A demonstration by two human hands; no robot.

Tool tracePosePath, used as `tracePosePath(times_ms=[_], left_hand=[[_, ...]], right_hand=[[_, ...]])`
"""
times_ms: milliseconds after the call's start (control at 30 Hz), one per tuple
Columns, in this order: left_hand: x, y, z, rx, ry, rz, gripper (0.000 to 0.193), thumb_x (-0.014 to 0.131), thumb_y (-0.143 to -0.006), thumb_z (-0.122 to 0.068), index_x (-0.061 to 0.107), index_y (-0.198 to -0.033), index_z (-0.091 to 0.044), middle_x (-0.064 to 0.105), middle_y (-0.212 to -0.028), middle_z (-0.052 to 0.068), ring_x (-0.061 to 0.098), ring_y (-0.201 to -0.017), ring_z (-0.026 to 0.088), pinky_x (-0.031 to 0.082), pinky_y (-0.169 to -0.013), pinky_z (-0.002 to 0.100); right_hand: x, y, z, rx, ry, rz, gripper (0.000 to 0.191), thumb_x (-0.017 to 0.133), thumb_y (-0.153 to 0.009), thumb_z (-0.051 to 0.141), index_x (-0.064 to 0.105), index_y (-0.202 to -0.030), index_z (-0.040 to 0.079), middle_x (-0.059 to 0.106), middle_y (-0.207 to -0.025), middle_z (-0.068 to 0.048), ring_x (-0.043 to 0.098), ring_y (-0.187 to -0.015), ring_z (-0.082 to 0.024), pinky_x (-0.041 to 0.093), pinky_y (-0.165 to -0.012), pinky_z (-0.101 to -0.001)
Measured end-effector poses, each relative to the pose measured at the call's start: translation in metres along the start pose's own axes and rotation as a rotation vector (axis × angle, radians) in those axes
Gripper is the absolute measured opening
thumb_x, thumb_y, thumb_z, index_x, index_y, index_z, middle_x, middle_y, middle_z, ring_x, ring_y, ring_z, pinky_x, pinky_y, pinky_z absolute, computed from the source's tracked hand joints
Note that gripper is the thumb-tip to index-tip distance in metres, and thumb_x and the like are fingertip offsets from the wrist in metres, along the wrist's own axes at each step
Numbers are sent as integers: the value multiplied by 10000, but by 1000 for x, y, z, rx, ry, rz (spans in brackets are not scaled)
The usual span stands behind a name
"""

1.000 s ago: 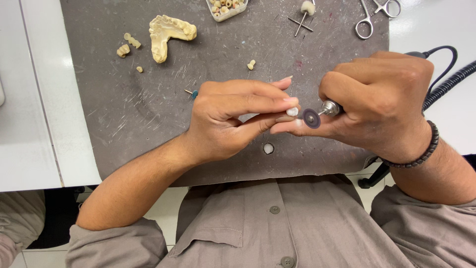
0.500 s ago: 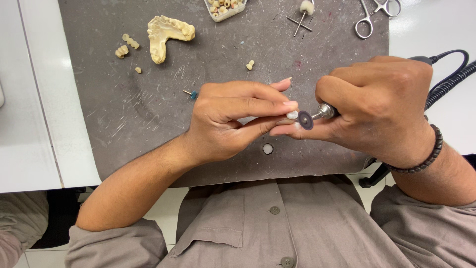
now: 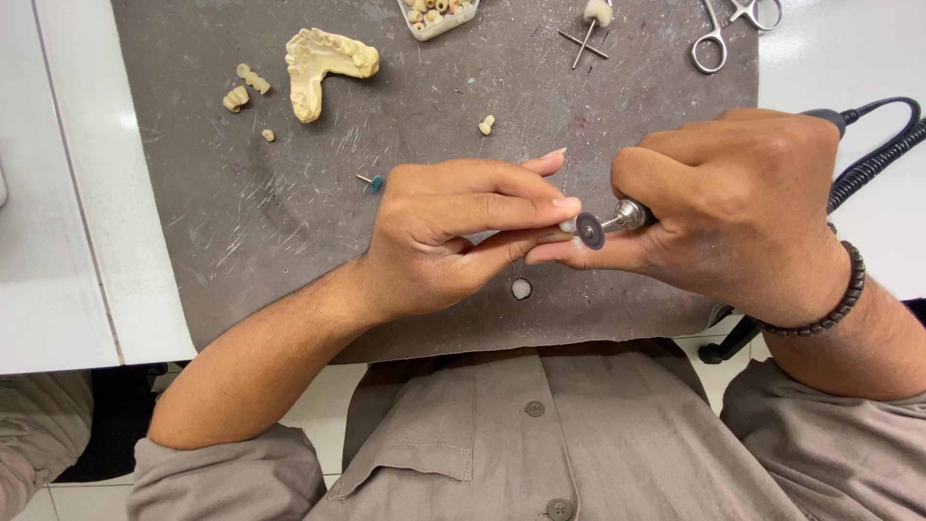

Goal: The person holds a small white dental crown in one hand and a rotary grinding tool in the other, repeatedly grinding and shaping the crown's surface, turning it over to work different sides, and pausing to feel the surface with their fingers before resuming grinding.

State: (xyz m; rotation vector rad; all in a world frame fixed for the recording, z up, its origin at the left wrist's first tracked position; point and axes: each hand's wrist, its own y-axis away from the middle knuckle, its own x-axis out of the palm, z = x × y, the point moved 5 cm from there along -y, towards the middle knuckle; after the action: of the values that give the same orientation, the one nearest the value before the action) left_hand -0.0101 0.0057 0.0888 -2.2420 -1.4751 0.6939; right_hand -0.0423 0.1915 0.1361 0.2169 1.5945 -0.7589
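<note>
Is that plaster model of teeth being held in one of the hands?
No, the plaster jaw model lies untouched on the grey mat, far from the left hand and right hand.

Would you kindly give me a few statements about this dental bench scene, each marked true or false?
1. The right hand grips a rotary handpiece fitted with a disc. True.
2. The left hand pinches a small pale piece at the disc. True.
3. The plaster jaw cast lies in the left hand. False: it rests on the grey mat, far from both hands.
4. The scissors-like forceps are in the right hand. False: they lie at the mat's top right corner.
5. A beaded bracelet circles the right wrist. True.
</note>
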Motion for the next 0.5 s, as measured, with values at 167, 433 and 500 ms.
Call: tracePosePath(times_ms=[167, 433, 500], left_hand=[[0, 1, 1, -5, 0, -4, 263, 792, -981, 57, 721, -1206, -58, 752, -1108, 74, 778, -959, 146, 557, -1190, 411], [1, 1, 1, -3, -2, -10, 258, 795, -975, 59, 723, -1193, -57, 750, -1160, 74, 780, -962, 150, 554, -1190, 409], [1, 0, 1, -4, -4, -5, 257, 797, -972, 60, 727, -1190, -58, 751, -1162, 71, 781, -954, 145, 555, -1189, 407]], right_hand=[[0, 0, 0, -3, -6, -8, 744, 763, -708, 782, 446, -575, 122, 388, -471, 24, 380, -419, -160, 249, -414, -319], [-1, 1, 0, 5, -12, -18, 748, 773, -716, 779, 449, -585, 118, 390, -484, 15, 380, -433, -167, 244, -424, -325], [0, 1, 0, 1, -7, -20, 753, 764, -699, 791, 444, -575, 121, 388, -476, 21, 375, -425, -163, 242, -416, -322]])
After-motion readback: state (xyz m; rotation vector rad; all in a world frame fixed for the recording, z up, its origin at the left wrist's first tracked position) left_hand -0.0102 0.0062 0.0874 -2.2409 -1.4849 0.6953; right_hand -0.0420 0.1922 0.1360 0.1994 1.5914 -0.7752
